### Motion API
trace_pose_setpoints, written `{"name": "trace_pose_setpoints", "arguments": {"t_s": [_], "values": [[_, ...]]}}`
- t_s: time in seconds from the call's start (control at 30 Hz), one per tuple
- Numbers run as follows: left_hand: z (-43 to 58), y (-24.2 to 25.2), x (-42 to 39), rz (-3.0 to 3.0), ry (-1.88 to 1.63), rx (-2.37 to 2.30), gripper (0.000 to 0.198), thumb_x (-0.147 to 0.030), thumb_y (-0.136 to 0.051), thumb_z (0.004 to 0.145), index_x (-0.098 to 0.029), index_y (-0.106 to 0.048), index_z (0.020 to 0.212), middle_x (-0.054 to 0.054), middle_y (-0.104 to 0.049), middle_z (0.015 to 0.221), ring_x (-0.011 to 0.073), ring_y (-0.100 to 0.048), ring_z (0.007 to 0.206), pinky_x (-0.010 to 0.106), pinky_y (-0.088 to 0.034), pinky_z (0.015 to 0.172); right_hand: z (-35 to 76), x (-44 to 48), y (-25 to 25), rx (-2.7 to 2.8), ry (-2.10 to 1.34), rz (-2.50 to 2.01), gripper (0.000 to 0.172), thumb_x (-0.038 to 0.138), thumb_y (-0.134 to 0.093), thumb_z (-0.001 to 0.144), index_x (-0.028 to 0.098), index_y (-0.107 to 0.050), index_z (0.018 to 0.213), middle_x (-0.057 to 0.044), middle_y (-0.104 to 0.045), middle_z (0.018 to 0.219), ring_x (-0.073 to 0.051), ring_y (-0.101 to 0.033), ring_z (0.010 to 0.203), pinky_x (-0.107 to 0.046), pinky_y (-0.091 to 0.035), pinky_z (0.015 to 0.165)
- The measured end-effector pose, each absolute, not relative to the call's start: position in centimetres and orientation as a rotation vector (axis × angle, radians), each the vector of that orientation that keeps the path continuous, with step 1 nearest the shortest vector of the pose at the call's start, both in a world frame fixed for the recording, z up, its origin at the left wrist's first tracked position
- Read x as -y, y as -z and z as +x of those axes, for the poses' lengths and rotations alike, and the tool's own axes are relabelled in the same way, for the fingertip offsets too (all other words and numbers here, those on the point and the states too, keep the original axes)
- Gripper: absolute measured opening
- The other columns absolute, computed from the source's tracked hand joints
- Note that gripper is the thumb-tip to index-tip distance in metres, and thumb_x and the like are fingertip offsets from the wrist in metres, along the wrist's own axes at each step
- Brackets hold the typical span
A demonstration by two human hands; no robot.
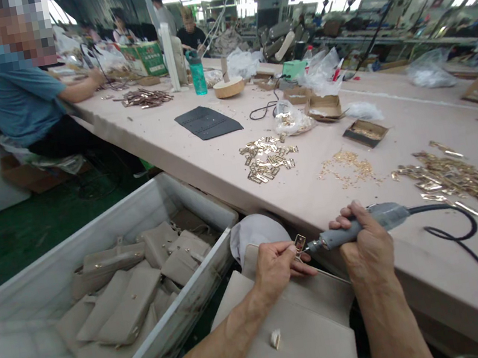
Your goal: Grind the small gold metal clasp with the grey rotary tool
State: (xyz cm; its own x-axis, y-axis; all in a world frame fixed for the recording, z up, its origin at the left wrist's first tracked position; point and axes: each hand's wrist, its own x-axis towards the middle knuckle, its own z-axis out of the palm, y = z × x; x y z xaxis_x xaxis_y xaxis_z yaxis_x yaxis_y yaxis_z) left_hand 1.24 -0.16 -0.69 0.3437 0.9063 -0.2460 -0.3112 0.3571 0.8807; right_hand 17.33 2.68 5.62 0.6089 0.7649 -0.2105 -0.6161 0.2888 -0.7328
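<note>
My right hand (365,237) is wrapped round a grey corded electric screwdriver (340,236), its tip pointing left. Pinched in the fingers of my left hand (274,268) is a small gold metal frame (300,243), at the edge of a beige handbag (300,327). The screwdriver's bit meets the work close to the left fingertips; whether it sits in a screw is too small to tell. The bag lies opened out below both hands, with a metal clasp (275,338) on its front panel.
To the left stands a white bin (106,238) holding several beige bags (126,301). On the table (218,164) are gold frames (265,159), tiny gold screws (349,166), gold bars (463,178), a black sheet (207,122) and a green bottle (198,76). A co-worker (17,88) sits at the far left.
</note>
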Motion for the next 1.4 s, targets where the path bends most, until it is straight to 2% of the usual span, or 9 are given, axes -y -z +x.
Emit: {"name": "trace_pose_setpoints", "arguments": {"t_s": [0.13, 0.23, 0.47, 0.7, 1.13, 1.4], "values": [[1.3, 0.6, 0.1, 0.839, -0.92, -0.863, 0.043, -0.045, -0.064, 0.086, -0.005, -0.077, 0.089, 0.017, -0.076, 0.08, 0.0269, -0.077, 0.065, 0.024, -0.059, 0.056, 17.3, -2.8, -5.6, 0.188, -0.931, -0.899, 0.045, 0.014, -0.094, 0.06, 0.015, -0.055, 0.084, 0.001, -0.056, 0.078, -0.008, -0.047, 0.056, -0.02, -0.052, 0.049], [1.4, 0.6, 0.2, 0.835, -0.924, -0.865, 0.044, -0.047, -0.065, 0.085, -0.005, -0.077, 0.09, 0.018, -0.077, 0.086, 0.0263, -0.077, 0.063, 0.025, -0.06, 0.056, 17.4, -2.9, -5.4, 0.185, -0.935, -0.903, 0.042, 0.014, -0.091, 0.064, 0.015, -0.055, 0.085, 0.002, -0.056, 0.079, -0.008, -0.047, 0.056, -0.02, -0.052, 0.049], [1.4, 0.4, 0.1, 0.773, -0.937, -0.869, 0.043, -0.048, -0.074, 0.076, -0.006, -0.075, 0.081, 0.017, -0.076, 0.081, 0.0257, -0.076, 0.06, 0.024, -0.059, 0.051, 17.5, -2.9, -5.1, 0.204, -0.947, -0.888, 0.041, 0.016, -0.092, 0.069, 0.015, -0.055, 0.086, 0.002, -0.056, 0.08, -0.008, -0.048, 0.056, -0.019, -0.053, 0.05], [1.5, 0.4, -0.2, 0.715, -0.935, -0.881, 0.048, -0.054, -0.077, 0.072, -0.006, -0.074, 0.081, 0.017, -0.076, 0.079, 0.0255, -0.075, 0.057, 0.026, -0.06, 0.05, 17.5, -2.5, -5.2, 0.222, -0.952, -0.839, 0.04, 0.014, -0.091, 0.069, 0.015, -0.057, 0.088, 0.002, -0.055, 0.081, -0.008, -0.046, 0.058, -0.02, -0.054, 0.053], [1.5, 0.0, -0.2, 0.696, -0.929, -0.901, 0.047, -0.051, -0.075, 0.07, -0.005, -0.074, 0.08, 0.018, -0.076, 0.077, 0.0258, -0.075, 0.056, 0.025, -0.059, 0.049, 16.4, -2.1, -6.3, 0.266, -0.841, -0.87, 0.047, 0.019, -0.096, 0.06, 0.015, -0.057, 0.086, 0.0, -0.058, 0.078, -0.01, -0.049, 0.058, -0.022, -0.053, 0.052], [1.6, 0.1, -0.4, 0.708, -0.908, -0.914, 0.045, -0.051, -0.073, 0.072, -0.006, -0.075, 0.076, 0.017, -0.074, 0.069, 0.0263, -0.074, 0.056, 0.025, -0.057, 0.048, 15.3, -1.5, -6.9, 0.344, -0.736, -0.866, 0.043, 0.02, -0.095, 0.065, 0.016, -0.058, 0.084, -0.001, -0.06, 0.076, -0.011, -0.05, 0.056, -0.025, -0.053, 0.052]]}}
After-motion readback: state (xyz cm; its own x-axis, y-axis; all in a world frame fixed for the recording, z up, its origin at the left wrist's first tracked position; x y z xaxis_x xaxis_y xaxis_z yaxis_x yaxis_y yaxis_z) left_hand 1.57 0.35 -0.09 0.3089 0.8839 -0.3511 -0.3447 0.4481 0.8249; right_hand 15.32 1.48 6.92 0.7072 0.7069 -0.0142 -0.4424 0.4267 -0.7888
